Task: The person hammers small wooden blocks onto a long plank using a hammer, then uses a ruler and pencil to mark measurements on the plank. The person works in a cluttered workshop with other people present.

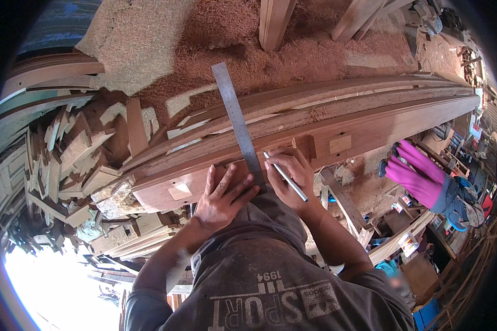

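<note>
Head view: left hand [222, 197] presses flat, fingers spread, on a steel ruler [239, 128] lying across a long plank [326, 135]. Right hand [290, 172] pinches a pencil [285, 176], tip touching the ruler's edge. Sawdust [232, 38] lies beyond.

Sawdust [292, 44] everywhere, reddish and heaped across the floor, with a paler drift [132, 38] off to the upper left. A jumble of offcuts [77, 160] piles up on the left side (blocks, strips, wedges). Two timber posts [273, 19] stand up top. Hard daylight [49, 292] blazes in at the lower left. On the right, magenta gloves [414, 174] hang above cluttered shelves [419, 231].
</note>
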Tool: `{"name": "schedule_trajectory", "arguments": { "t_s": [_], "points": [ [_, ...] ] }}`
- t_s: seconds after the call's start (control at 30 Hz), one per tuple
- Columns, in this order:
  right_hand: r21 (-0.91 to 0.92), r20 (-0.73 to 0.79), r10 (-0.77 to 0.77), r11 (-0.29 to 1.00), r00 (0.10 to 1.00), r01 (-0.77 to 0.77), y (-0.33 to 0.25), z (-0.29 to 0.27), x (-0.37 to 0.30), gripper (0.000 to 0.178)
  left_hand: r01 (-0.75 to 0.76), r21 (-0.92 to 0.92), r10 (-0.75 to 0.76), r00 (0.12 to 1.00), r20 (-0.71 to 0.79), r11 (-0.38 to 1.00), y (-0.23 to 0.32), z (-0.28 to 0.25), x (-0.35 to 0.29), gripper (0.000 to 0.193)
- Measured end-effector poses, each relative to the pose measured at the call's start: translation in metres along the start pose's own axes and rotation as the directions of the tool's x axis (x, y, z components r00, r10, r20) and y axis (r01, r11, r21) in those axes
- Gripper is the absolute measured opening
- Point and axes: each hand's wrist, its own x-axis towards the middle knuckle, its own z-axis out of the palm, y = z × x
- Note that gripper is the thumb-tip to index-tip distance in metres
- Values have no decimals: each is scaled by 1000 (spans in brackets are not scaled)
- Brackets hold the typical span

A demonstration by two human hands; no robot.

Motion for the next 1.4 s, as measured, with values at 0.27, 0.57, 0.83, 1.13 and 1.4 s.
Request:
{"name": "schedule_trajectory", "arguments": {
  "t_s": [0.27, 0.57, 0.83, 1.13, 1.4],
  "points": [
    [25, -10, 65, 998, 998, -64, -7, 4, -1, 21, 4, -25, -4, 1000, 6, 1000, 1, -6, 1, 56],
    [-86, 21, -3, 996, 1000, 5, -17, 15, -3, 22, 9, -52, -10, 1000, -27, 999, 2, -9, 2, 56],
    [-80, 55, 10, 997, 998, -5, -24, 12, 1, 20, 5, -65, -9, 998, -61, 998, 2, -6, 2, 56],
    [-87, 160, -25, 995, 987, 39, -26, -1, -9, 14, -17, -46, 12, 994, -111, 999, 0, -2, -1, 57],
    [-216, 85, -36, 975, 996, 54, -24, 12, 24, 6, -45, -20, 42, 990, -131, 999, 1, -7, 2, 56]
  ]
}}
